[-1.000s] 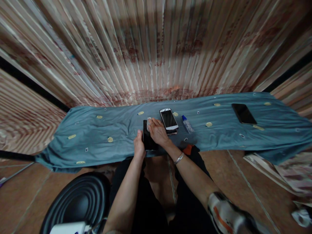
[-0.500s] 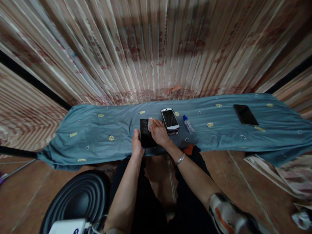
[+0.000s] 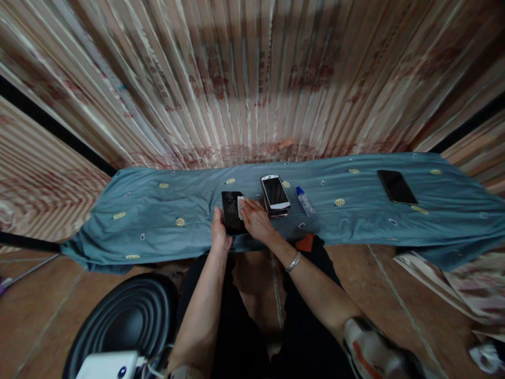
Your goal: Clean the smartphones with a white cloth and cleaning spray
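My left hand (image 3: 220, 231) grips the lower left edge of a black smartphone (image 3: 232, 218), its thumb along the side. The phone's dark screen faces up and carries light smears or cracks near the top. With my right hand (image 3: 255, 218) I press a small white wipe (image 3: 240, 207) against the right part of that screen. Just right of the hand, a white smartphone (image 3: 275, 191) lies face up on top of at least one other phone (image 3: 279, 213). Beside this stack is a clear bottle with a blue cap (image 3: 305, 201).
A blue-green patterned cloth (image 3: 189, 195) covers the long narrow table. Another black phone (image 3: 396, 186) lies toward its right end. Striped curtains (image 3: 236, 116) hang behind. At lower left stands a round black ribbed stool (image 3: 126, 321) bearing a white box (image 3: 106, 366) with a cable.
The black phone has shifted slightly left and up with my left hand. The right hand and wipe have moved slightly left and down, the wipe still on the screen.
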Tool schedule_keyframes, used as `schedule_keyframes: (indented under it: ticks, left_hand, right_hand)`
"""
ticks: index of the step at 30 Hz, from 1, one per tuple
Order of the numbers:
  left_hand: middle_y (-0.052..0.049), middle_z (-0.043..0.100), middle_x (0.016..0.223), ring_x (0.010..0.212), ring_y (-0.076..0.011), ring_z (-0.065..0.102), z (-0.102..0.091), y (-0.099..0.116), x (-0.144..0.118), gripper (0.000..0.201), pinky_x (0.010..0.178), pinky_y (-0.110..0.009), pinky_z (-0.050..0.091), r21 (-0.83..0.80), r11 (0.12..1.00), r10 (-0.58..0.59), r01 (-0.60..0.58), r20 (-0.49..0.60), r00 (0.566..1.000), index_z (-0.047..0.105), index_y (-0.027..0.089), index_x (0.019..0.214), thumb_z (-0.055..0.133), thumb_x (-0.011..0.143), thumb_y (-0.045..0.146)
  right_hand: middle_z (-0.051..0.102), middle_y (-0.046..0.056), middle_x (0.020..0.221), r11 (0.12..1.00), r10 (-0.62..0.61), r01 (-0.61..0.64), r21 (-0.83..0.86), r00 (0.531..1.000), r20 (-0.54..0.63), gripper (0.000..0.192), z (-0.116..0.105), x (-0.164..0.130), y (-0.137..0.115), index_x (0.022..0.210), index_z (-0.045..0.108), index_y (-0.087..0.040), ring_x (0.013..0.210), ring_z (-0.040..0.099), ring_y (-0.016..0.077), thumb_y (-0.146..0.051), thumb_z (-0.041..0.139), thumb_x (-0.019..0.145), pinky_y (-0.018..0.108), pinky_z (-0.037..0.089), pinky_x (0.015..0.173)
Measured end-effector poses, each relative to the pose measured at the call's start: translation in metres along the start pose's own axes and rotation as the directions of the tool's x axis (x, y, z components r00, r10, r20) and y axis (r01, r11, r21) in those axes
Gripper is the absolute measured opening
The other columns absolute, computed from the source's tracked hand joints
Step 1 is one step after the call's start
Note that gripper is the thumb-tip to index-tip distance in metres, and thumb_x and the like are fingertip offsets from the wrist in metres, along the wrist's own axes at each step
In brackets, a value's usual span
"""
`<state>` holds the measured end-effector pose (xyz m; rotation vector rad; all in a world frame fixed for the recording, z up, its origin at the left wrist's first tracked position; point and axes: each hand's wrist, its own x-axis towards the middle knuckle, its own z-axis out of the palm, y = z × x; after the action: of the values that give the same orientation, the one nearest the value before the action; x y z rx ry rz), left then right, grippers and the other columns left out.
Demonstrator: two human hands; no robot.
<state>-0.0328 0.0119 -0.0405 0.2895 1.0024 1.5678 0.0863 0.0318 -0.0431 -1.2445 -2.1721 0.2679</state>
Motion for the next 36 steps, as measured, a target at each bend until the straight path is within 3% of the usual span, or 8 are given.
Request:
schedule_keyframes:
  ticks: [6, 10, 22, 29, 36]
  left_hand:
    - [-0.011, 0.076, 0.102, 0.112, -0.0253, 0.067, -0.001, -0.005, 0.001, 0.039, 0.099, -0.037, 0.052, 0.002, 1.0, 0.021, -0.021, 0.002, 1.0, 0.07, 0.014, 0.094, 0.057, 0.087, 0.05]
    - [-0.011, 0.076, 0.103, 0.113, -0.0263, 0.067, 0.001, -0.006, -0.001, 0.039, 0.1, -0.039, 0.051, 0.044, 0.999, 0.011, -0.01, -0.011, 1.0, 0.07, 0.014, 0.095, 0.058, 0.086, 0.049]
    - [-0.011, 0.077, 0.094, 0.113, -0.0277, 0.067, 0.004, -0.005, -0.005, 0.034, 0.102, -0.04, 0.05, 0.043, 0.999, 0.03, -0.028, -0.056, 0.998, 0.071, 0.012, 0.09, 0.063, 0.083, 0.045]
    - [-0.009, 0.077, 0.084, 0.104, -0.0266, 0.07, 0.007, -0.003, -0.007, 0.031, 0.097, -0.039, 0.053, 0.075, 0.995, 0.065, -0.058, -0.096, 0.993, 0.071, 0.012, 0.084, 0.064, 0.082, 0.043]
    - [-0.006, 0.075, 0.074, 0.098, -0.025, 0.072, 0.011, -0.006, -0.013, 0.027, 0.093, -0.036, 0.054, 0.098, 0.993, 0.068, -0.06, -0.085, 0.994, 0.072, 0.013, 0.082, 0.071, 0.075, 0.04]
  right_hand:
    - [0.053, 0.02, 0.143, 1.0, 0.018, -0.018, 0.004, 0.999, -0.03, 0.045, 0.002, -0.002, 0.004, 0.136, 0.055, -0.008, 0.133, 0.048, 0.0278, -0.021, 0.034, 0.098, 0.051, 0.04, 0.112]
    - [0.055, 0.019, 0.14, 1.0, 0.026, -0.026, 0.009, 0.999, -0.039, 0.045, 0.003, 0.002, 0.008, 0.137, 0.054, -0.008, 0.133, 0.049, 0.026, -0.02, 0.034, 0.098, 0.048, 0.04, 0.113]
    - [0.053, 0.023, 0.142, 1.0, 0.03, -0.029, -0.008, 0.999, 0.017, 0.047, 0.0, 0.004, 0.009, 0.137, 0.051, 0.0, 0.134, 0.049, 0.0273, -0.019, 0.032, 0.099, 0.046, 0.038, 0.114]
    - [0.055, 0.021, 0.141, 1.0, -0.005, 0.005, 0.012, 1.0, 0.0, 0.047, 0.002, -0.008, 0.007, 0.137, 0.053, -0.002, 0.134, 0.048, 0.0263, -0.021, 0.033, 0.099, 0.046, 0.04, 0.114]
    - [0.053, 0.022, 0.142, 0.999, 0.031, -0.031, 0.021, 0.999, -0.017, 0.047, 0.001, 0.0, 0.015, 0.137, 0.052, -0.002, 0.137, 0.046, 0.027, -0.021, 0.033, 0.099, 0.046, 0.035, 0.117]
